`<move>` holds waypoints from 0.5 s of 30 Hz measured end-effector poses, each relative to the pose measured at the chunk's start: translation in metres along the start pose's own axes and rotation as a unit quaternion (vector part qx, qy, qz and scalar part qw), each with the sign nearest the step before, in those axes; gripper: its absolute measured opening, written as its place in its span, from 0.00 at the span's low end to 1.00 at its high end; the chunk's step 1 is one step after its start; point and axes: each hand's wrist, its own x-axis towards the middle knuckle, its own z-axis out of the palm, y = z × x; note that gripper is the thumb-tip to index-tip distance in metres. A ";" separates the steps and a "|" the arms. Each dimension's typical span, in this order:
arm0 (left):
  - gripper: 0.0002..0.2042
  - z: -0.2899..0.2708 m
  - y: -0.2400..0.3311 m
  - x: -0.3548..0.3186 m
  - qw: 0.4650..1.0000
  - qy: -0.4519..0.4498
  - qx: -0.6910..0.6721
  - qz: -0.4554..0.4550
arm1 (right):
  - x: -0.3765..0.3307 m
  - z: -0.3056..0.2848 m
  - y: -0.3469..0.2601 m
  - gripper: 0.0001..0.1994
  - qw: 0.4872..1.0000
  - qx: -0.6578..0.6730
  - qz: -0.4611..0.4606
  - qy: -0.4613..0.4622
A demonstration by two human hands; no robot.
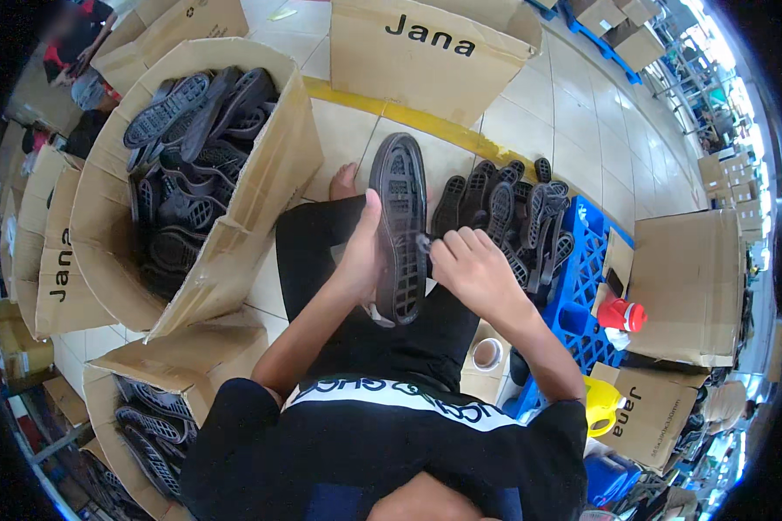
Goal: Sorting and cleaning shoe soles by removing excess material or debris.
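Upright in front of me is a black shoe sole (402, 227), its grid of hollow cells facing me. My left hand (362, 256) grips it along its left edge, thumb up the side and the other fingers hidden behind. At the sole's right edge, near its middle, my right hand (471, 265) is closed around a small dark thing (424, 244). Its tip meets the sole; I cannot make out its kind.
A large carton (265, 187) of black soles stands at the left, with another carton (226, 347) of soles below it. More soles (501, 208) lie heaped at the right, beside a blue plastic pallet (579, 326). A red jug (621, 315) and yellow container (601, 406) are farther right.
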 end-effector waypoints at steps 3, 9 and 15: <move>0.33 0.001 0.004 0.006 0.999 0.019 0.034 0.025 | -0.010 -0.003 -0.007 0.07 0.998 0.000 -0.051 -0.028; 0.35 0.007 0.016 0.013 0.995 0.051 0.006 0.080 | -0.025 -0.008 -0.015 0.08 0.990 0.095 -0.062 -0.086; 0.37 0.009 0.021 0.010 0.994 0.025 -0.010 0.103 | -0.012 -0.022 -0.018 0.09 0.965 0.258 0.022 0.028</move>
